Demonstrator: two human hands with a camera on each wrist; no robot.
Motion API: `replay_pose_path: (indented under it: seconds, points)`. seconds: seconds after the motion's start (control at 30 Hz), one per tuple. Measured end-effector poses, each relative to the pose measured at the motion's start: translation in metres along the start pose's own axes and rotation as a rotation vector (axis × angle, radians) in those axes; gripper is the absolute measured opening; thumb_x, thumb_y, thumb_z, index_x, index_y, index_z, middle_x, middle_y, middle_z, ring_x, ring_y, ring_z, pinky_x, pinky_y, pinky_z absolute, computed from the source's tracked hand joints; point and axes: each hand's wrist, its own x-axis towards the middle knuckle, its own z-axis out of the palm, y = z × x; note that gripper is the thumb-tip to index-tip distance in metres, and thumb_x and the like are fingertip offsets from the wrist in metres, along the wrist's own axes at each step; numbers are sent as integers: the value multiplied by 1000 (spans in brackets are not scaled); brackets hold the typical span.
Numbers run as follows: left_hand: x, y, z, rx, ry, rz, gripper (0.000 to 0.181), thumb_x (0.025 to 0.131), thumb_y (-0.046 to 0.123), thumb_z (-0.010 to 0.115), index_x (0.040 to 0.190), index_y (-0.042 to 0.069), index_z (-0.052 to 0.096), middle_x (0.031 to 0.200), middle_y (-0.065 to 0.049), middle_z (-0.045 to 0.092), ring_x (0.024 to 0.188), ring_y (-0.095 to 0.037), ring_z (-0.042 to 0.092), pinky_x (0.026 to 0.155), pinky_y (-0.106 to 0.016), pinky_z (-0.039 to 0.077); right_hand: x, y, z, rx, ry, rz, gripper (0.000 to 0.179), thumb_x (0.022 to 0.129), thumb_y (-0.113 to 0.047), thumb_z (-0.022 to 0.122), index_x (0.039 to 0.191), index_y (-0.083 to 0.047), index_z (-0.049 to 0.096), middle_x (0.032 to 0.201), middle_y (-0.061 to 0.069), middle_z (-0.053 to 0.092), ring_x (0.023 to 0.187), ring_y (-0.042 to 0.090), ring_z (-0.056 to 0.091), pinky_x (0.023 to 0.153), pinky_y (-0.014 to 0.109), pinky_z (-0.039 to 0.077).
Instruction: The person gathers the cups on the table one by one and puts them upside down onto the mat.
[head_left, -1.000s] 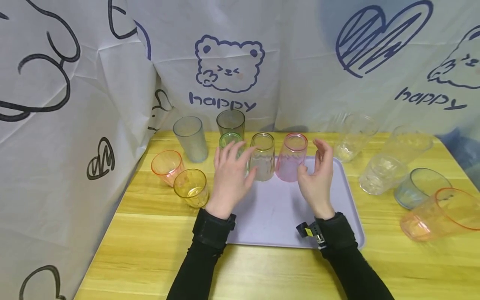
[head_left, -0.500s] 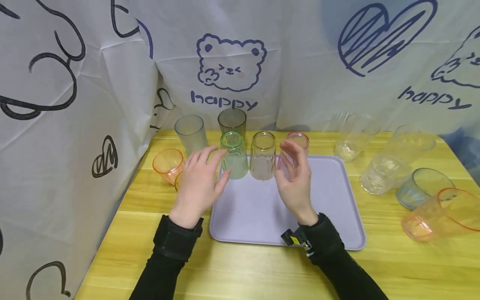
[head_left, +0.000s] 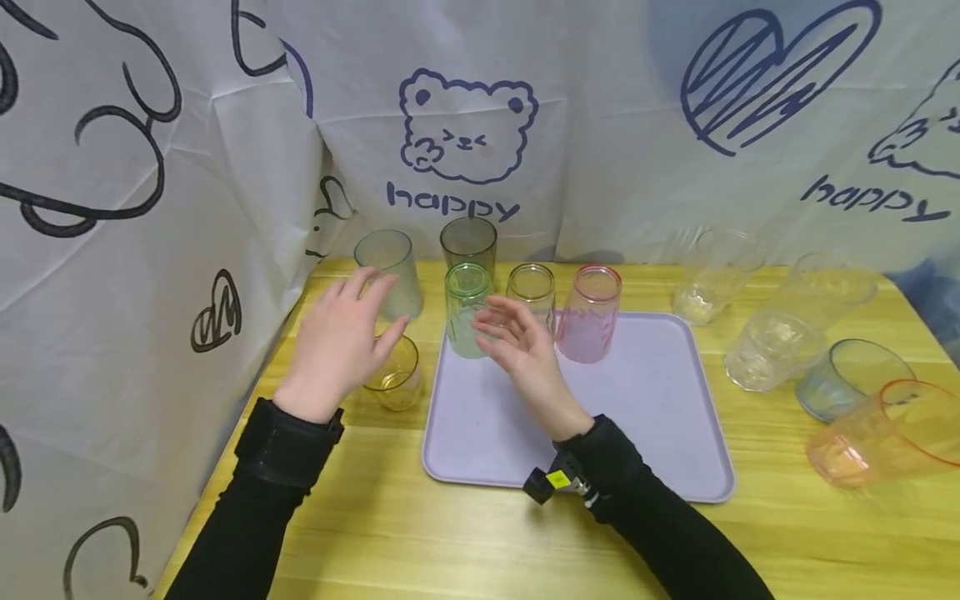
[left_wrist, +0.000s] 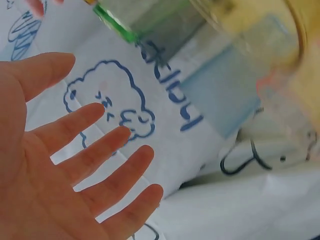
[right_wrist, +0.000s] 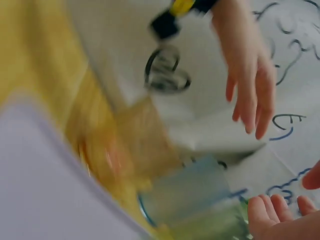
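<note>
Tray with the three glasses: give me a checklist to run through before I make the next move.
1. Left hand holding nothing: ok.
2. Right hand holding nothing: ok.
3. Green glass and pink glass standing on the tray: ok.
4. Middle glass unobstructed in the head view: not ok, right hand covers part.
5. Middle glass's base fully on the tray: cannot tell, hidden.
6. Yellow glass off the tray: ok.

curtained-off nook, doodle-covered cloth (head_left: 600, 158) behind and beside, wood-grain table (head_left: 420, 537)
</note>
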Motion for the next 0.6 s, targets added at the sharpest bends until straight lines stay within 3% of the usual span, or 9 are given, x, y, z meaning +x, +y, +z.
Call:
replay_pose_path:
  seconds: [0.13,0.3,0.43,0.6]
  points:
    - [9,-13,-9,29,-3,-7,52,97,32,65,140,4,54,142,-23,54,125,-49,55,102,-63,48,1,2,13,193,-31,145,64,88,13,34,151,3,29,150,29,39,144,42,40,121,44,38]
    - [28,-26,-10,71,-54,-14,57,97,36,64,143,5,51,145,-24,52,126,-49,54,102,-64,48,7,5,29,311,-15,221,56,98,7,41,153,2,30,148,27,42,144,41,42,121,43,39]
    - [45,-32,-4,87,-142,-25,66,95,40,65,149,8,45,150,-24,47,129,-49,52,103,-64,47,14,8,37,338,13,265,54,98,4,41,151,0,32,149,26,43,144,38,43,122,42,38]
    - [63,-37,2,89,-227,-51,73,94,43,66,153,10,39,153,-25,42,130,-51,50,100,-67,48,19,13,46,275,86,263,52,94,4,41,146,1,40,146,26,47,141,36,43,124,46,32]
